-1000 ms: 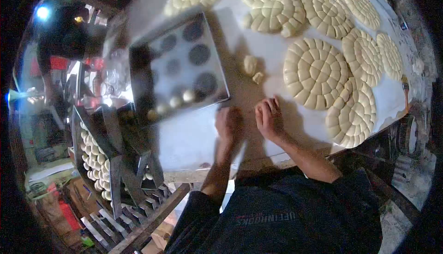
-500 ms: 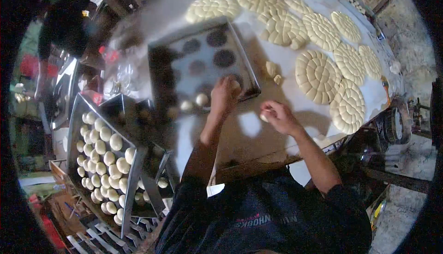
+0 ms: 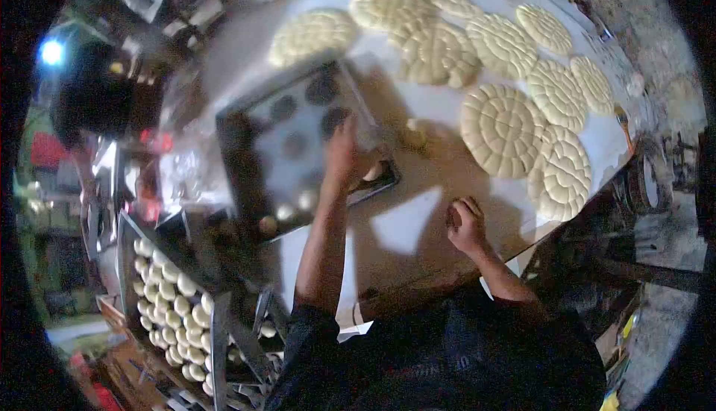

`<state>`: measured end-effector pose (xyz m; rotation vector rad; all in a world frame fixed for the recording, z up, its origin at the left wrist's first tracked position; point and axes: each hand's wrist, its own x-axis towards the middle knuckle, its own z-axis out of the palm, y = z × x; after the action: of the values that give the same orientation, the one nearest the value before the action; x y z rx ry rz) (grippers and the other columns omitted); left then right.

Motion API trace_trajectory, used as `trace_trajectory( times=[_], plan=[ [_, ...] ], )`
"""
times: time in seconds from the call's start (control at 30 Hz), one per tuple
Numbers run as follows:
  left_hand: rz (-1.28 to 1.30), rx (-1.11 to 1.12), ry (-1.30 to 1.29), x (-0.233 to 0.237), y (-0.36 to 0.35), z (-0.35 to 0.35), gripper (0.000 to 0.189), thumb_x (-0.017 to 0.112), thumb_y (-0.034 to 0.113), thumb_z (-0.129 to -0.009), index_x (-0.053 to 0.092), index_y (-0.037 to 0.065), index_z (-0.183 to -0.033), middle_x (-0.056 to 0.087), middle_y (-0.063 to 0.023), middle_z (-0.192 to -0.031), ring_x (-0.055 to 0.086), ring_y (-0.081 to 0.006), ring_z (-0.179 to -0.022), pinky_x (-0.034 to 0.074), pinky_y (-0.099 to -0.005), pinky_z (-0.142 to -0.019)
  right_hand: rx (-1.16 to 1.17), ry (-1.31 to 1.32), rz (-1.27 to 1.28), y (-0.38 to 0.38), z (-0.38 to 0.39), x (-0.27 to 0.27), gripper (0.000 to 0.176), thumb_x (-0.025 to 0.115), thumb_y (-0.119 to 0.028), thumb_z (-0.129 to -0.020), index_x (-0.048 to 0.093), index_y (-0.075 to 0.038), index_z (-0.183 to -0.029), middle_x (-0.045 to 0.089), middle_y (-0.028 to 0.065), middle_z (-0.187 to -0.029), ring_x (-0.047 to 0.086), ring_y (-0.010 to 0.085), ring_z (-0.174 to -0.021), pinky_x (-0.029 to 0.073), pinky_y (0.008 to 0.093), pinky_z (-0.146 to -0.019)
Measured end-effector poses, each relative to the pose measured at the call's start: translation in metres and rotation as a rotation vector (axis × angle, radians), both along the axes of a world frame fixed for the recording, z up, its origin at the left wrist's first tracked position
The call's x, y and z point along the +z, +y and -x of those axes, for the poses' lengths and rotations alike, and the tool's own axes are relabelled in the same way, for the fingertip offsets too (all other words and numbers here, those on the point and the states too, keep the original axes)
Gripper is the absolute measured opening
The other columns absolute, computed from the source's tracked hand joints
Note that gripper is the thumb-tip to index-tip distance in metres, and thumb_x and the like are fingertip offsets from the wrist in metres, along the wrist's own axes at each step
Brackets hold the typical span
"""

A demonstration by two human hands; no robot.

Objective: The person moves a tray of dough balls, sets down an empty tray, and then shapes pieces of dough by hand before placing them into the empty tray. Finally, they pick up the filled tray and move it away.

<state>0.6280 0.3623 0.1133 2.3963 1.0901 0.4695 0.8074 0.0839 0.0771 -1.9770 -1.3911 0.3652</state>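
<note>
A dark square baking tray (image 3: 237, 168) lies on the table with several round dough balls (image 3: 307, 200) along its near side. My left hand (image 3: 344, 156) is over the tray's right half, its fingers smeared by motion. Just right of that hand, a dough ball (image 3: 375, 171) sits in the tray's near right corner. My right hand (image 3: 467, 226) is low over the table to the right of the tray, fingers curled in; what they hold, if anything, is hidden. Small dough scraps (image 3: 419, 136) lie blurred beyond it, beside the tray.
Large scored dough rounds (image 3: 503, 131) cover the table's right and far parts. Below left stands a deep metal tray (image 3: 216, 351) filled with dough balls (image 3: 177, 305). A person in dark clothing (image 3: 93, 90) is at the far left. The table's near edge runs by my body.
My left hand has moved farther over the tray, leaving a dough ball in its near right corner. My right hand has drawn back, its fingers curling in. The view has shifted.
</note>
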Motion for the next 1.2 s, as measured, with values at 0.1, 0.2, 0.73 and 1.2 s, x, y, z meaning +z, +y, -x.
trace_trajectory(
  times=[0.1,0.2,0.73,1.2],
  plan=[
    [0.183,-0.081,-0.506,-0.035,0.066,-0.099,0.062,0.068,0.031,-0.081,0.042,0.011,-0.134,0.050,-0.0143,-0.119,0.055,-0.0340,-0.105,0.049,-0.0493,-0.086,0.009,-0.136,-0.104,-0.030,-0.040,-0.058,0.014,0.064,-0.006,-0.073,0.057,-0.003,-0.085,0.059,0.0157,-0.087,0.056,0.0349,-0.087,0.044,0.0436,-0.078],
    [0.672,0.048,-0.707,-0.060,0.134,-0.177,0.045,0.048,0.026,-0.096,0.039,0.010,-0.137,0.047,-0.0093,-0.114,0.049,-0.0250,-0.107,0.052,-0.0420,-0.082,0.304,0.082,-0.261,-0.018,-0.065,-0.016,0.013,0.063,-0.004,-0.072,0.055,-0.004,-0.081,0.057,0.0155,-0.082,0.056,0.0340,-0.081,0.045,0.0431,-0.073],
    [0.613,-0.856,0.402,0.116,0.047,-0.221,0.073,0.077,0.014,-0.074,0.039,0.004,-0.136,0.061,-0.0147,-0.113,0.061,-0.0256,-0.098,0.050,-0.0392,-0.088,0.256,1.220,-0.221,0.063,-0.137,0.038,0.044,0.062,-0.021,-0.089,0.047,0.000,-0.125,0.056,0.0190,-0.116,0.057,0.0278,-0.103,0.047,0.0391,-0.085],
    [0.731,0.026,-0.411,-0.118,0.269,-0.226,0.042,0.067,0.028,-0.084,0.060,-0.002,-0.114,0.064,-0.0126,-0.108,0.061,-0.0242,-0.095,0.048,-0.0363,-0.085,0.520,0.458,-0.400,-0.036,-0.181,-0.011,0.034,0.055,-0.006,-0.083,0.055,0.002,-0.116,0.056,0.0202,-0.105,0.055,0.0365,-0.094,0.048,0.0423,-0.083]
  ],
)
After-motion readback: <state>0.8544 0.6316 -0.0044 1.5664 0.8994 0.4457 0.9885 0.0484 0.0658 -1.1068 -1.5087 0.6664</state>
